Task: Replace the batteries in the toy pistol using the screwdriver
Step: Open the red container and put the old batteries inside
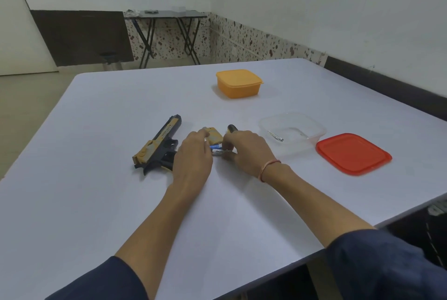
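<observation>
The toy pistol [157, 146], black with tan-yellow panels, is lying on its side on the table [96, 190]. Its barrel is pointing away from you and its grip is reaching toward your left hand [193, 157]. A tan cover piece [214, 137] is sitting just past your left fingertips. Two blue-and-white batteries [217, 149] are lying side by side between your hands. The screwdriver [231, 128] is showing only a dark handle end beyond your right hand [246, 152].

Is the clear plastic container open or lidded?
Open: the clear container has no lid on; a red lid lies beside it.
</observation>
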